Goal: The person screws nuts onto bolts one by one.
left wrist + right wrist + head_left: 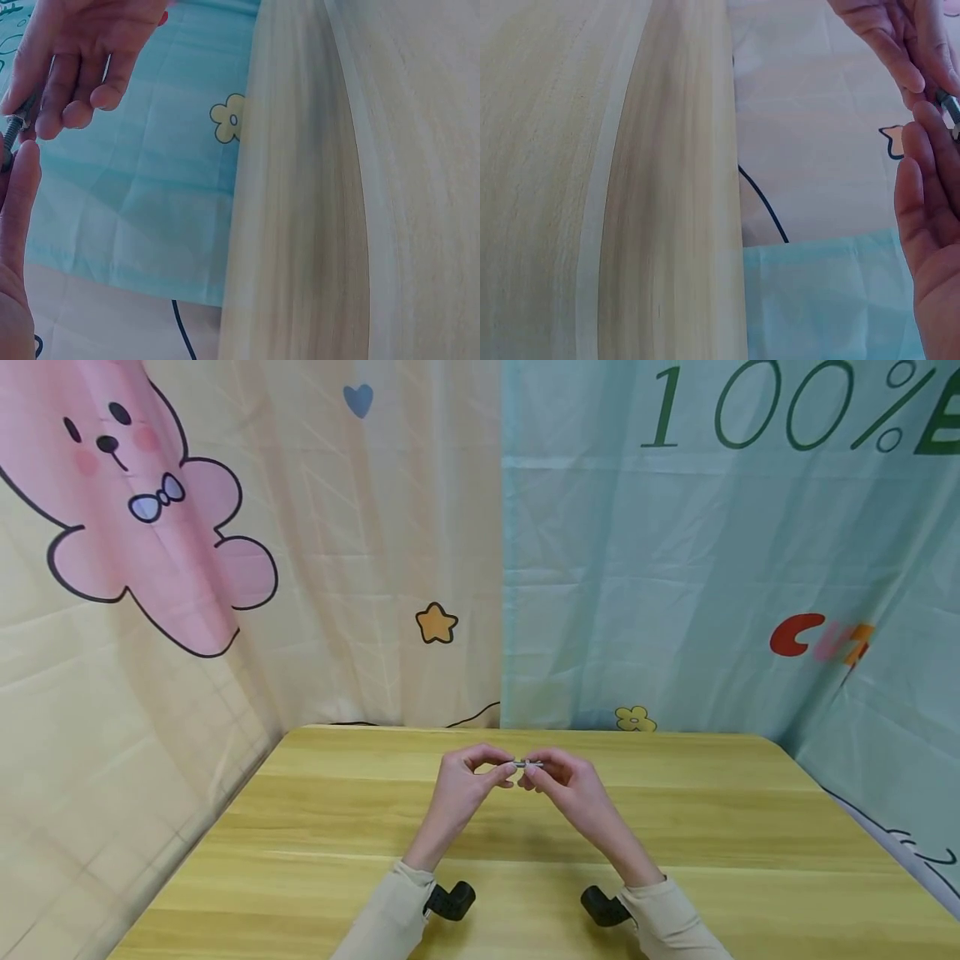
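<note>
Over the far half of the table both hands meet at one small metal bolt (pixel 521 764). My left hand (pixel 467 783) pinches its left end between thumb and fingertips. From the other side, my right hand (pixel 573 785) pinches a nut on the bolt with thumb and index finger. Bare thread of the bolt (pixel 12 133) shows between the two hands in the left wrist view, with the nut (pixel 22 116) at the right hand's fingertips. In the right wrist view the bolt (pixel 949 106) sits at the picture's edge, partly covered by fingers.
A wooden table (pixel 337 827) lies under both forearms, its far edge close to hanging curtains (pixel 420 527) printed with cartoons. Black wrist-worn camera mounts (pixel 453 902) stick out inward from both sleeves, low over the tabletop.
</note>
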Available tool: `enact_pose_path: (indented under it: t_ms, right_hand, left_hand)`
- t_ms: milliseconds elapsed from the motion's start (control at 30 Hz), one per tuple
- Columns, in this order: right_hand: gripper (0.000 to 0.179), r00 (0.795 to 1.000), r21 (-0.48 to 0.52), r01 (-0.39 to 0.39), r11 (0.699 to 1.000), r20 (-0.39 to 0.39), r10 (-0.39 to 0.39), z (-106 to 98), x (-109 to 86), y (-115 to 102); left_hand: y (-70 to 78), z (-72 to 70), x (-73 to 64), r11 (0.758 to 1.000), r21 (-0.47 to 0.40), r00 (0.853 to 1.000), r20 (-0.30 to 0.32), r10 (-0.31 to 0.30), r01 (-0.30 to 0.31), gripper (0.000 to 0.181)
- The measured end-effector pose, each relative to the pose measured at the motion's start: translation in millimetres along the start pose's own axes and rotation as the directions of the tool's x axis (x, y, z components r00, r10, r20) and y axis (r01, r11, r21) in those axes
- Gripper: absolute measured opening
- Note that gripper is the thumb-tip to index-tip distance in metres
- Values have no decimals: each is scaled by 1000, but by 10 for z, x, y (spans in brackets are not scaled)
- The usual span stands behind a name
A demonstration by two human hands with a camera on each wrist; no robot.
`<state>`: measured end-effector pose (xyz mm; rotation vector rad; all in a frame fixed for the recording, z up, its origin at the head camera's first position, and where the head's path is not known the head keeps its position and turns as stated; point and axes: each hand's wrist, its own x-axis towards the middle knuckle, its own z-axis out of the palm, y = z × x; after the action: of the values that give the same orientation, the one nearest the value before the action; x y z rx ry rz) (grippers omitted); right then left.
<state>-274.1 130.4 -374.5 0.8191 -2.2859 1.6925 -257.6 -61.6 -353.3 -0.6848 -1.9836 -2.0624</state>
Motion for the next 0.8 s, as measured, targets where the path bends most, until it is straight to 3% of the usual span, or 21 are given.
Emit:
enact_pose_path:
  t_ms: [300,467,633,800]
  right_hand:
    - [23,997,-50,-72,996,-25,71,8,5,-21]
    - [32,1000,-39,-6,999,19,6,-19,21,8]
    - [23,998,-27,54,998,25,-53,-40,22,17]
    - [18,999,-39,42,998,-7,-42,-35,17,3]
  left_hand:
    - [11,9,-16,1000,28,1000,3,-5,5,9]
    - [9,1,-12,999,23,1000,-14,-23,23,9]
    - [4,1,-6,1000,12,1000,-11,-20,20,9]
    - [2,12,-1,1000,7,1000,-2,-15,15,9]
